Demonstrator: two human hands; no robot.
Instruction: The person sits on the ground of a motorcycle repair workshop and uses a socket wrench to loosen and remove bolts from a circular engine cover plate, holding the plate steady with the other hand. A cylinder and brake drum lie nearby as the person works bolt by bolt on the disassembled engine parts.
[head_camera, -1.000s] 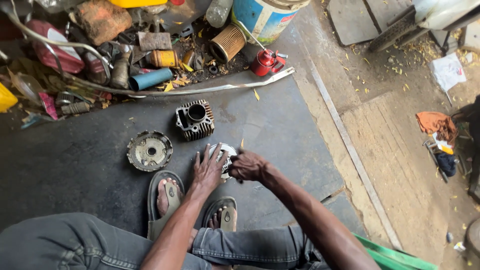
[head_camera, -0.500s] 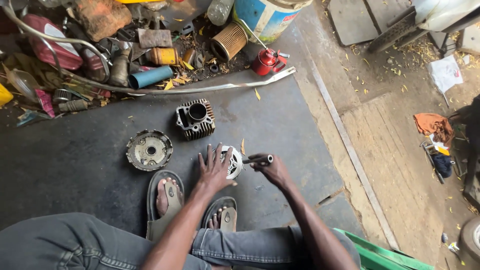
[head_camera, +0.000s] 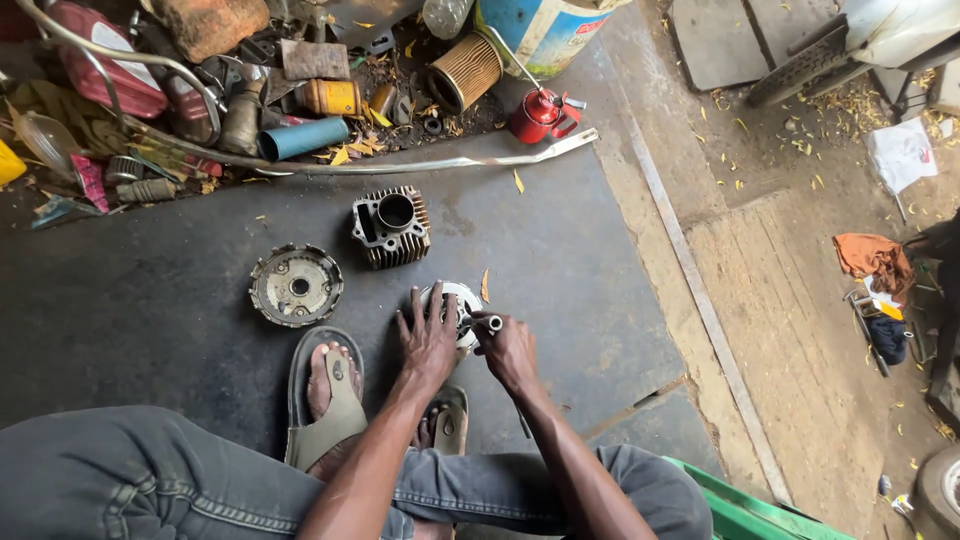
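The left hand (head_camera: 428, 340) presses flat on a round metal part (head_camera: 455, 305) on the floor mat (head_camera: 150, 310); the right hand (head_camera: 510, 348) sits just beside it, gripping a small tube (head_camera: 492, 322). Beyond the hands stands a finned cylinder (head_camera: 392, 226); left of them lies a round hub (head_camera: 295, 285).

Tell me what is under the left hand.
The left hand lies flat on a round, pale metal part set on the dark floor mat. Only the part's far rim shows; its middle and near side are covered by the palm and fingers.
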